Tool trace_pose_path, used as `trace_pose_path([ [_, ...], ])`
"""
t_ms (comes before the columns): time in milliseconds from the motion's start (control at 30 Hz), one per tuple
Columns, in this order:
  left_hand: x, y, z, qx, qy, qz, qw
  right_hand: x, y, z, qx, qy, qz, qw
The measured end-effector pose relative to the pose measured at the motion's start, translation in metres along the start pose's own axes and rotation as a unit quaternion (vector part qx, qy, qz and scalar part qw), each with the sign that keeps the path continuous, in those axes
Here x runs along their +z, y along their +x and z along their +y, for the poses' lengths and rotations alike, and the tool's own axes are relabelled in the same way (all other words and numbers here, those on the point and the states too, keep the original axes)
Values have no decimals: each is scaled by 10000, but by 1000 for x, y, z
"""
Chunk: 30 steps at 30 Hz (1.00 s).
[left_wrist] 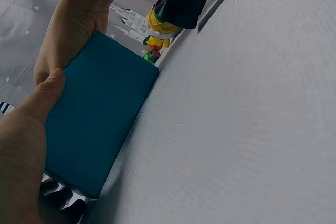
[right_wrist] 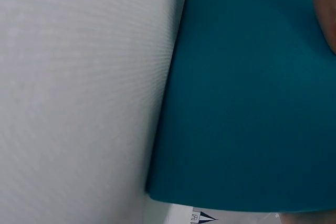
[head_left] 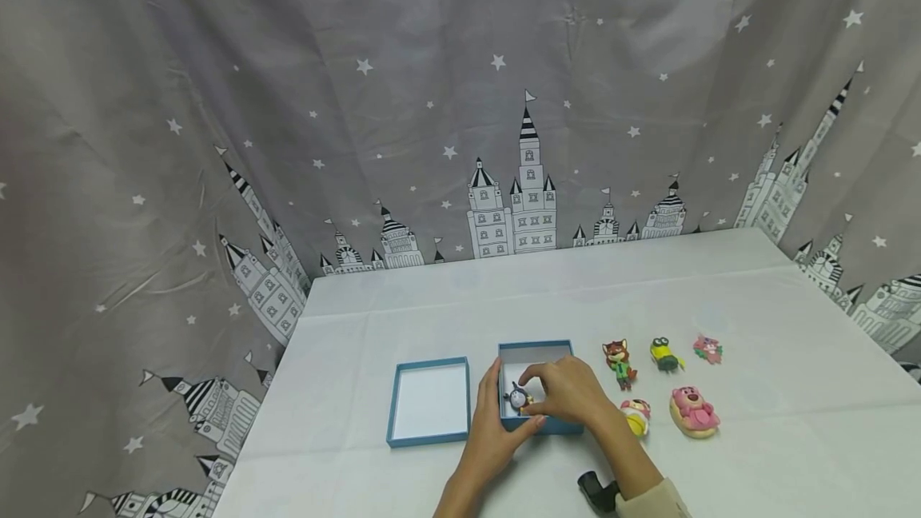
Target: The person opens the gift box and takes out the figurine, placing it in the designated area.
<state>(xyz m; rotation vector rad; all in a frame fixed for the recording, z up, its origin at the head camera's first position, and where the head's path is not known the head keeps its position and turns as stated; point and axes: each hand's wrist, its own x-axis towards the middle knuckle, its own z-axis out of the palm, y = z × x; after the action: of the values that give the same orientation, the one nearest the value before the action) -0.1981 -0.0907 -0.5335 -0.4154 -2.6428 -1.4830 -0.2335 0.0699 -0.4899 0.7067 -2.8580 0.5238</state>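
Low in the middle of the head view, the blue box (head_left: 536, 350) is gripped by the left hand (head_left: 496, 430) while a small figure (head_left: 516, 398) is pinched inside it by the right hand (head_left: 568, 390), so the figure could be tipped out if the box is jolted.

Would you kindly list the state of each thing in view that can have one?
Blue box: open, upright, a small grey figure inside.
Lid: off, lying inside-up left of the box.
Left hand: holding the box's left wall.
Right hand: over the box, fingers curled at the figure.
Five figures: on the table, right of the box.
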Motion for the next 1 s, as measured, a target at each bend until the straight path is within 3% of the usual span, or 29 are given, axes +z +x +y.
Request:
trace_pose_path([
  [300, 0, 0, -1, 56, 45, 12, 10000, -1, 1, 1, -224, 109, 24, 9997],
  [1000, 1, 0, 1, 23, 88, -9, 10000, -1, -1, 1, -183, 98, 34, 9998],
])
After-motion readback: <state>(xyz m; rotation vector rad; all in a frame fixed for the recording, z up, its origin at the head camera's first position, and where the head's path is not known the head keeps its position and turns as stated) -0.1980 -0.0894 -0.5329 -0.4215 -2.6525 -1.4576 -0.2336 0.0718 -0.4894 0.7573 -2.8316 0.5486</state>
